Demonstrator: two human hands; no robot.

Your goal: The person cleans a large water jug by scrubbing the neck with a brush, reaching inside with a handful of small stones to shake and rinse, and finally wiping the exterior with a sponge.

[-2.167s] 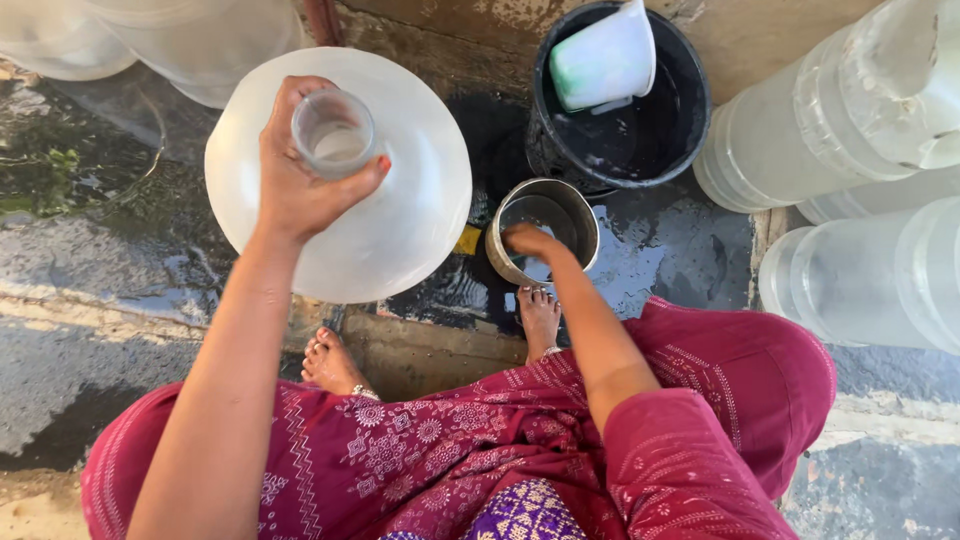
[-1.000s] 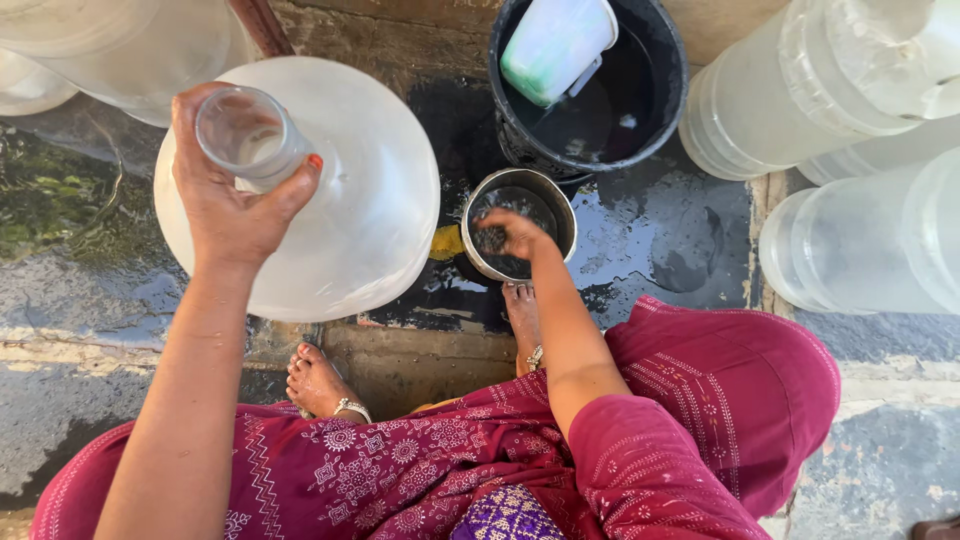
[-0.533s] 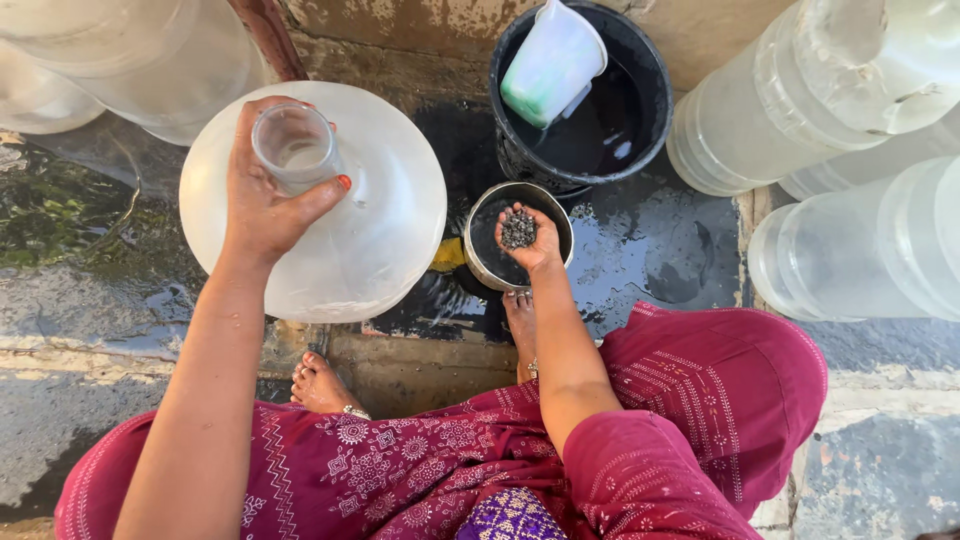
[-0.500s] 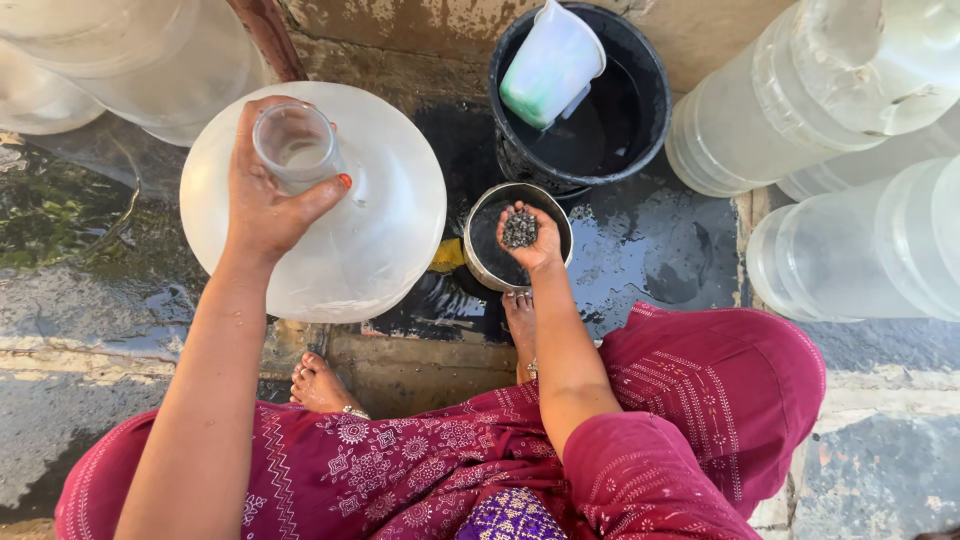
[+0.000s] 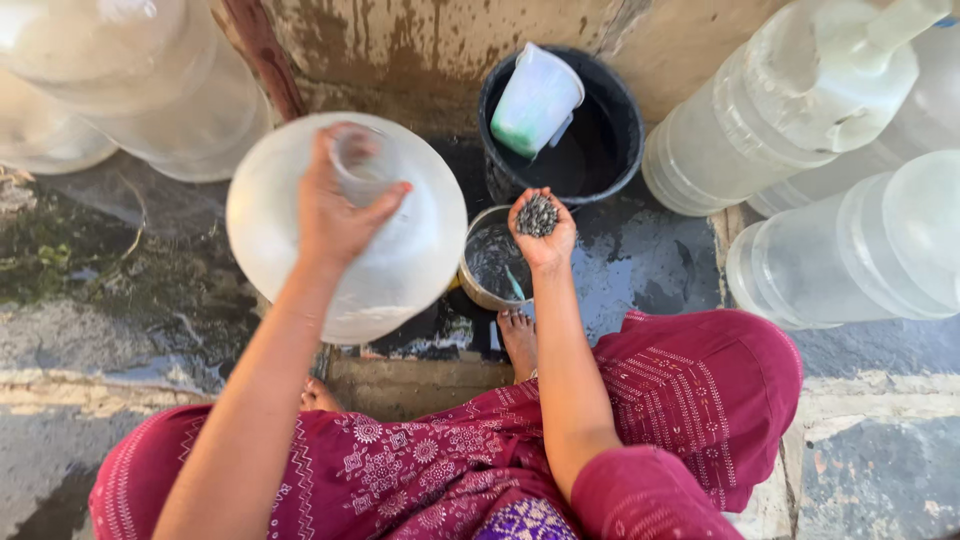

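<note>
Head view, left hand (image 5: 340, 215) hides jug (image 5: 400, 270) neck, right hand (image 5: 541, 230) cups dark bits.

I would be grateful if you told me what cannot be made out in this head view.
- Large jug: its mouth is blurred and covered by the left hand.
- Small dark bits in the right hand: too small to identify.
- Black bucket: the floating scoop hides part of the inside.

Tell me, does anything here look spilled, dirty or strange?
The ground around the small metal bowl is wet and dark, as if water has run over it. The right hand holds a cupped heap of small dark bits over the bowl, while the left hand grips the big clear jug by its neck.
</note>
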